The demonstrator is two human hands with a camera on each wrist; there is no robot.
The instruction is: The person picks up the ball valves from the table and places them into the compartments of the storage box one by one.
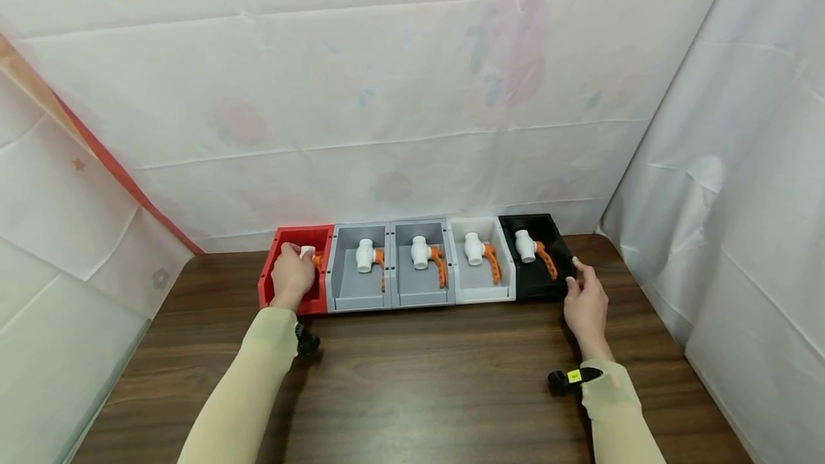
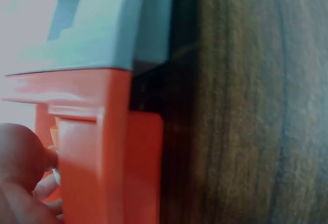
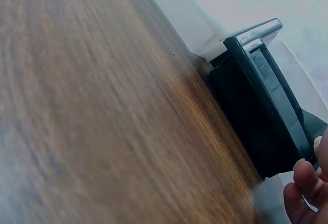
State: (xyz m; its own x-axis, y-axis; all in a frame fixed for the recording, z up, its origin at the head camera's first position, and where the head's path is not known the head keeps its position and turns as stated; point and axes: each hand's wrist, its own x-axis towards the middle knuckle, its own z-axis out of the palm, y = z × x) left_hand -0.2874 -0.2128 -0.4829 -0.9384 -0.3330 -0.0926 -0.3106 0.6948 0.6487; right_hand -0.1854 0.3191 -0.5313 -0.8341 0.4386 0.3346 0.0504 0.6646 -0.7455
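Note:
In the head view, my left hand [image 1: 293, 278] reaches into the red bin [image 1: 266, 283] at the row's left end. Its fingers pinch a white ball valve [image 1: 308, 251] with an orange handle; the hand covers part of it. The left wrist view shows the fingers [image 2: 45, 185] behind the bin's red wall. At the opposite end, my right hand [image 1: 586, 303] touches the right outer side of the black bin [image 1: 538, 291], fingers loosely bent. That bin holds another white ball valve [image 1: 525, 246] with an orange lever.
Between the end bins stand two grey bins [image 1: 357, 301] and a white bin [image 1: 483, 293], each with a similar valve inside. The row sits near the back of a brown wooden table [image 1: 425, 378]. White patterned sheets [image 1: 387, 92] hang behind and at both sides.

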